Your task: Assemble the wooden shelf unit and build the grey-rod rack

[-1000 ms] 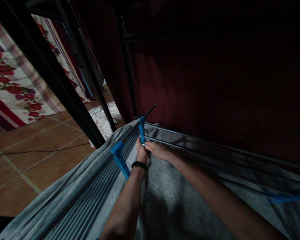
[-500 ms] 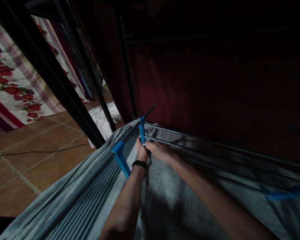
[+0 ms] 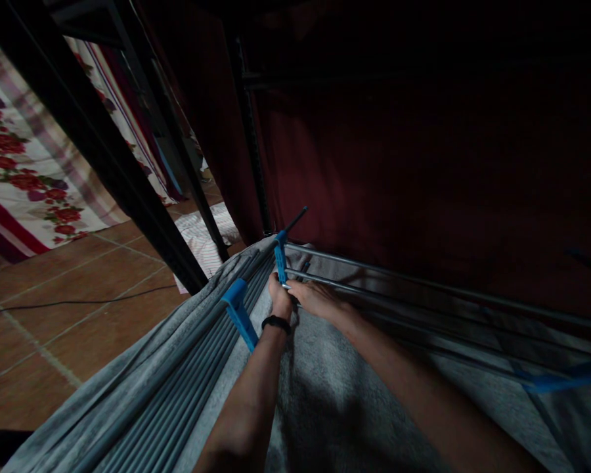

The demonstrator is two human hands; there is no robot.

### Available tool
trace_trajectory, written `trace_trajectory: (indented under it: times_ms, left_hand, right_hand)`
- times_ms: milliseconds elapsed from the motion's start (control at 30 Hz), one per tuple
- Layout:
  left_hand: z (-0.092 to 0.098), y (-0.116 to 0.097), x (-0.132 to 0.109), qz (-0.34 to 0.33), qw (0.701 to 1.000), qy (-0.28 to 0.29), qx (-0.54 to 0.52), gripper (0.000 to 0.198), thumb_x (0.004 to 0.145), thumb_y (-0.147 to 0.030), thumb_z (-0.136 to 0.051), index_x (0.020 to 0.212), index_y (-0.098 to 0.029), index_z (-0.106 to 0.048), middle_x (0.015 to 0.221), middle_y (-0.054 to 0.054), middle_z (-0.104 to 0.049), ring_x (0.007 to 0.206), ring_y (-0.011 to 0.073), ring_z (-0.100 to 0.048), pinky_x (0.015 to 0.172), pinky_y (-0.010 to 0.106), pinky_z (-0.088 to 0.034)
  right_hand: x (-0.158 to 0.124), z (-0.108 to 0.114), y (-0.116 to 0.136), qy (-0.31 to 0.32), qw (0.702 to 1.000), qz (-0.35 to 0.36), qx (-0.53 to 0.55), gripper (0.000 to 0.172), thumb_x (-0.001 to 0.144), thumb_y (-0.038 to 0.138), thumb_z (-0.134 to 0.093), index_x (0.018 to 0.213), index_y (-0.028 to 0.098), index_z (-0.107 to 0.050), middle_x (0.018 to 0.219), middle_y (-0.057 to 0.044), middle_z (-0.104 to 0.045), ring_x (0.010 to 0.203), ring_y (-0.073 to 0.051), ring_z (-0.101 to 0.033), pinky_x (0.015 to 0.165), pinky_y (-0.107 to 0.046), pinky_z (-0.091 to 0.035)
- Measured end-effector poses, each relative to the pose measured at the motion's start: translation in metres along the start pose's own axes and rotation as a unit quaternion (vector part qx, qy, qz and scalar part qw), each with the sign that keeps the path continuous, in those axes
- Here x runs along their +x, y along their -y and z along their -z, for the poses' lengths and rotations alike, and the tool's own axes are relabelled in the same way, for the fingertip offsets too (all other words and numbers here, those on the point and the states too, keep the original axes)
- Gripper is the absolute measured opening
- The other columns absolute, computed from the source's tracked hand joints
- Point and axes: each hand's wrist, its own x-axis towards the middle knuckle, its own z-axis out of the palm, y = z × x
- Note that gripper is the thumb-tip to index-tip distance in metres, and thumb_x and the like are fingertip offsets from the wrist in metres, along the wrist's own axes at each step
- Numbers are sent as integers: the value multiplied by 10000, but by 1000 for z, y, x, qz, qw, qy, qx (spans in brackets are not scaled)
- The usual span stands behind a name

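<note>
My left hand [image 3: 278, 297], with a black band on its wrist, is closed around the lower end of a blue plastic bracket [image 3: 280, 255] at the far corner of a folding drying rack. My right hand [image 3: 312, 295] rests right beside it, fingers curled onto a thin metal rod [image 3: 384, 291] where it meets that bracket. Grey rods [image 3: 197, 374] run toward me on the left, crossed by a second blue bracket [image 3: 238, 313]. A grey towel [image 3: 325, 401] lies under both forearms.
A dark red curtain [image 3: 398, 171] hangs close behind the rack. Black metal posts [image 3: 108, 157] slant across the left. Beyond them are a terracotta tiled floor [image 3: 54, 315] with a black cable [image 3: 79, 303], floral fabric [image 3: 24, 171] and a white cloth [image 3: 201, 240].
Almost nothing differs. Both hands stay at the rack's far corner; the view has drifted very slightly.
</note>
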Motion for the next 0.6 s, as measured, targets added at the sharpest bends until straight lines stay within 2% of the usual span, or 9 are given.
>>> trace_trajectory:
  times_ms: [133, 267, 367, 433, 533, 600]
  left_hand:
    - [-1, -1, -1, -4, 1000, 2, -2, 352, 853, -329, -565, 553, -202, -433, 521, -67, -389, 454, 83, -353, 454, 203, -307]
    - [2, -3, -9, -19, 1000, 21, -4, 305, 834, -305, -582, 576, -201, -457, 524, -67, -395, 464, 83, -360, 452, 196, -306]
    - [2, -6, -15, -38, 998, 41, 4, 268, 812, -297, -608, 597, -205, -478, 529, -62, -428, 471, 87, -386, 442, 192, -312]
    - [-1, -9, -17, -16, 999, 48, 2, 296, 840, -347, -571, 599, -212, -464, 516, -56, -438, 451, 94, -397, 423, 201, -313]
    - [-6, -13, -17, 35, 999, 29, -11, 354, 889, -435, -471, 611, -224, -409, 486, -58, -412, 396, 98, -373, 382, 217, -286]
    - [-6, -14, -17, 33, 999, 18, -23, 338, 891, -447, -457, 644, -227, -391, 491, -67, -404, 388, 99, -363, 367, 219, -262]
  right_hand:
    - [0, -1, 1, 3, 1000, -12, 9, 372, 1003, 369, -335, 1288, 289, -560, 1137, -43, -707, 1038, -203, -642, 840, -286, -437]
    - [-3, -6, 4, -11, 999, -16, -42, 416, 1013, 416, -289, 1327, 282, -526, 1096, -66, -724, 970, -233, -670, 795, -323, -463]
    - [-10, -11, 5, -32, 996, -7, -81, 396, 1020, 383, -285, 1299, 242, -529, 1085, -90, -725, 937, -247, -679, 781, -348, -477]
    - [-18, -14, 4, -51, 993, -26, -101, 372, 1024, 345, -287, 1249, 206, -549, 1101, -103, -714, 947, -245, -674, 809, -363, -480]
    - [-37, -19, -3, -79, 986, -67, -130, 341, 1026, 328, -298, 1187, 187, -563, 1129, -106, -691, 978, -231, -656, 831, -364, -487]
    - [-49, -23, -10, -102, 981, -72, -148, 328, 1025, 323, -303, 1183, 182, -553, 1129, -109, -680, 986, -226, -645, 813, -363, -497]
